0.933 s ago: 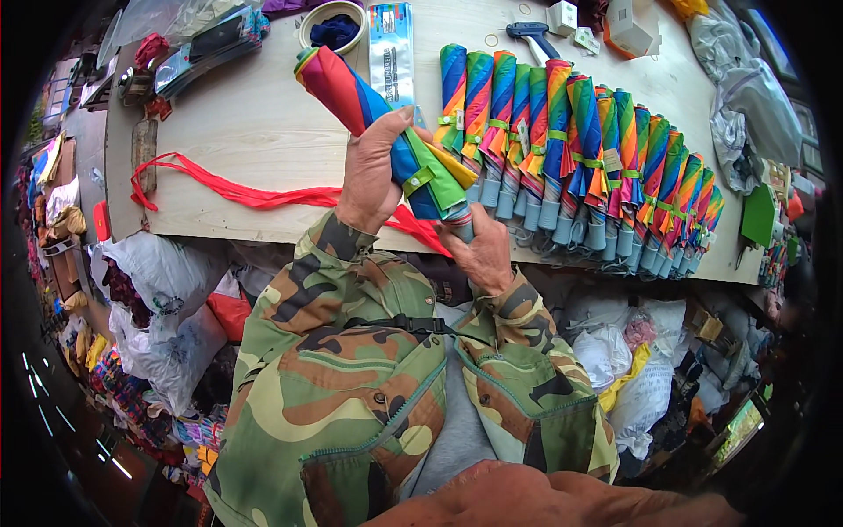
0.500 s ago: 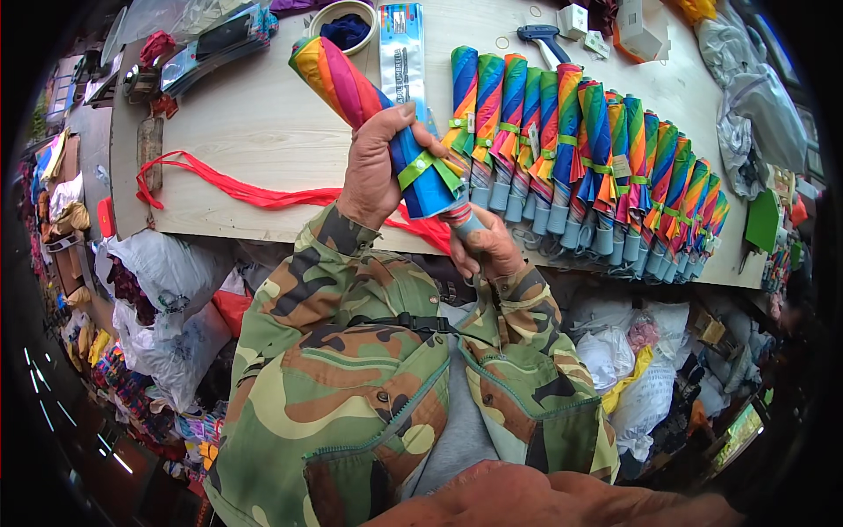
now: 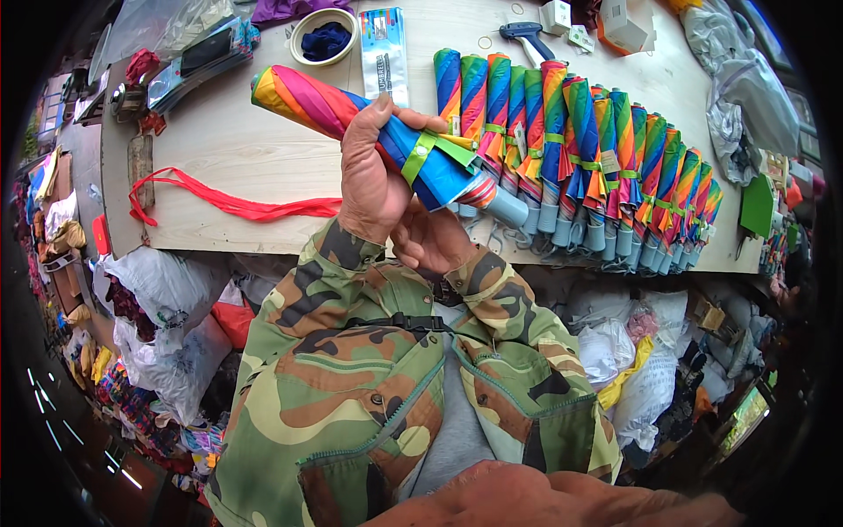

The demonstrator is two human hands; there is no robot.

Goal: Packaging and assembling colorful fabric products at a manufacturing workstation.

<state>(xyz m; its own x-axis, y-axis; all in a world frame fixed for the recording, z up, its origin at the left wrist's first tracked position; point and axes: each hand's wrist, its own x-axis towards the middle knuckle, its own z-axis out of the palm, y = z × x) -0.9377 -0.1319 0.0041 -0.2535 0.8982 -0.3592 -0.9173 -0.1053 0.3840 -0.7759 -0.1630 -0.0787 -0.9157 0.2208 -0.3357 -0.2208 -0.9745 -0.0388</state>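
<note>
A rolled rainbow folding umbrella (image 3: 406,151) lies slantwise across my left hand (image 3: 371,171), which is closed round its middle. Its tip points up and left, and its grey-blue handle (image 3: 505,209) points down and right. A bright green strap (image 3: 420,156) wraps the fabric near the handle. Under the strapped part is my right hand (image 3: 432,235), its fingers bent and drawn together. What they pinch, if anything, is hidden. To the right, a row of similar rolled umbrellas (image 3: 553,132) lies on the table, handles toward me.
On the pale table (image 3: 246,149) are a red ribbon (image 3: 237,204), a bowl with dark blue cloth (image 3: 323,37), a flat printed plastic sleeve (image 3: 384,57) and a blue tagging gun (image 3: 525,37). Stuffed white bags (image 3: 171,281) stand below the table's front edge.
The umbrella has swung to a flatter slant, its tip moving left and down. My right hand has let go of the handle and moved left beneath the strapped part.
</note>
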